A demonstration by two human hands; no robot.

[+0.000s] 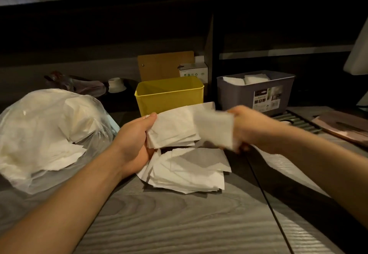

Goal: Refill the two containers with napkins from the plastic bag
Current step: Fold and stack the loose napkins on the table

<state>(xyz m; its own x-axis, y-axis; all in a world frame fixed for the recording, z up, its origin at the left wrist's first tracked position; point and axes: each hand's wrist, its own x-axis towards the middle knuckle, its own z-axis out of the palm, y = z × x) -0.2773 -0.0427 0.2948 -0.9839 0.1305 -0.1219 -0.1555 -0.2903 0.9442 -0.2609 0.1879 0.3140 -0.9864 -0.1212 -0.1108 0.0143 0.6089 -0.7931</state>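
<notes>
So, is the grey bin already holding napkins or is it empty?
It holds napkins: white folded stacks show above the rim of the grey bin. How deep they go cannot be told.

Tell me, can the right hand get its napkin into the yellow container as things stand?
Probably yes: the yellow container stands open-topped just behind the hands, and nothing lies between it and the right hand holding a napkin.

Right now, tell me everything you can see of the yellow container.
The yellow container is a rectangular open-topped bin that looks like smooth plastic, with rounded corners and a thin rolled rim. It stands upright on the grey wood-grain table, left of the grey container and apart from it. The inside that shows holds no napkins; its floor is hidden. The napkin stack in the left hand covers its lower front; whether they touch is unclear.
</notes>
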